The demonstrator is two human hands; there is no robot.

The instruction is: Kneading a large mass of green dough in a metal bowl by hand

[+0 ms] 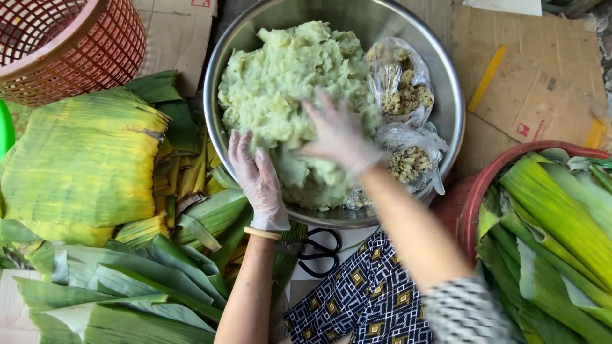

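A big steel bowl (446,70) holds a heap of pale green dough (287,70) and two clear plastic bags of brown-green filling (405,95). My right hand (338,134), in a thin clear glove, reaches over the dough with fingers spread and looks blurred. My left hand (258,181), also gloved, rests on the bowl's near left rim with fingers straight. Neither hand holds anything.
Banana leaves (83,165) lie piled at the left, with cut strips (121,286) below. A red mesh basket (70,44) stands at top left. A red basin (475,191) of green leaf strips sits at right. Black scissors (319,251) lie under the bowl. Cardboard (542,76) covers the floor.
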